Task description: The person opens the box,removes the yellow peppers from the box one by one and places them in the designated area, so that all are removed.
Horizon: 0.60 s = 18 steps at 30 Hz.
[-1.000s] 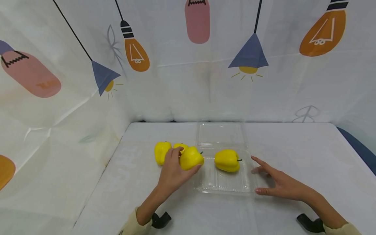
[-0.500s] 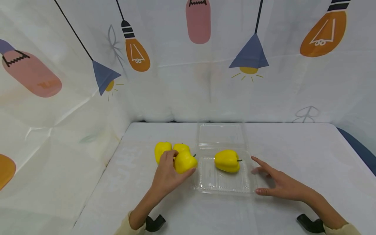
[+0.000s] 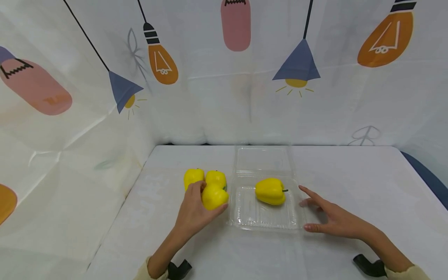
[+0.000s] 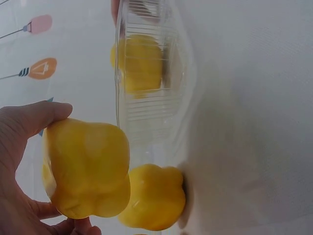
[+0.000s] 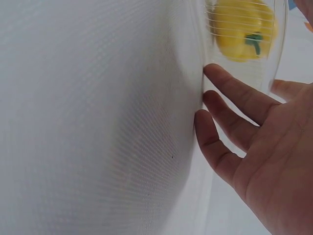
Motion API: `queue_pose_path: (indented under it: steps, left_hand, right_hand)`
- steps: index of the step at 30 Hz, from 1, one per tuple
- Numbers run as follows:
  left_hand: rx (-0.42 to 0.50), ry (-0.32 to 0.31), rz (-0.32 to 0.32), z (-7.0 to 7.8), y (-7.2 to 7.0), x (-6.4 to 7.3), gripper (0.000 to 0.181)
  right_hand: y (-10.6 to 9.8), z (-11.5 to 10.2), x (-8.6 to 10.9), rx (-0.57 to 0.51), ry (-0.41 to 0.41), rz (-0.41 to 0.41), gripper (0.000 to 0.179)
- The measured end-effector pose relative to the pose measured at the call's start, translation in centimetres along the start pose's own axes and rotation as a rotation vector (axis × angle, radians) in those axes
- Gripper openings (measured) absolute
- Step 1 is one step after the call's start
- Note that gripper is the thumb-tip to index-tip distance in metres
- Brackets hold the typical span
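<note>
My left hand (image 3: 196, 212) grips a yellow bell pepper (image 3: 214, 197) between thumb and fingers, left of a clear plastic clamshell box (image 3: 245, 221). In the left wrist view the held pepper (image 4: 88, 169) is up off the table. Two more yellow peppers, one at the left (image 3: 193, 177) and one beside it (image 3: 216, 178), sit just behind the hand. Another yellow pepper (image 3: 270, 191) lies on its side in the box, its green stem pointing right. At the box's right side my right hand (image 3: 332, 219) rests with fingers spread, fingertips close to the wall, holding nothing.
The box's lid (image 3: 262, 159) lies folded back toward the far edge of the white table (image 3: 343, 171). A printed white curtain (image 3: 217, 109) hangs right behind the table and along its left side.
My left hand has drawn the held pepper left and slightly toward me, away from the box, uncovering more of the pepper behind. The right hand has stayed in place.
</note>
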<state>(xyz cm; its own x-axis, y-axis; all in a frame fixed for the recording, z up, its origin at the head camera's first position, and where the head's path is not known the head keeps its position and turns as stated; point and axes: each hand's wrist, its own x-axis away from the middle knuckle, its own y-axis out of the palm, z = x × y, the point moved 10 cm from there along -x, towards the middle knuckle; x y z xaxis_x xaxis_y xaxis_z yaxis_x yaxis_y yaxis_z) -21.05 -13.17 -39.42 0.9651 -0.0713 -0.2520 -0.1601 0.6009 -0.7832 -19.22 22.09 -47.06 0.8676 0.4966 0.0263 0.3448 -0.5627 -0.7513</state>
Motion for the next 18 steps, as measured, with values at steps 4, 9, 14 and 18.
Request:
queue_pose_path:
  steps: [4,9,14,18]
  left_hand:
    - [-0.03,-0.002,-0.008,-0.2,0.0,0.2,0.084]
    - [-0.068,0.01,-0.009,-0.3,0.0,0.4,0.082]
    - [-0.105,-0.004,-0.024,-0.7,0.2,0.7,0.082]
    - [-0.131,-0.031,-0.044,-1.1,0.4,1.0,0.085]
  right_hand:
    - [0.0,0.0,0.0,0.0,0.002,0.0,0.101]
    - [0.0,0.1,-0.1,0.008,0.004,-0.001,0.102]
    - [0.0,0.2,0.0,0.013,0.009,-0.001,0.102]
    - [0.1,0.1,0.0,0.011,0.014,-0.004,0.102]
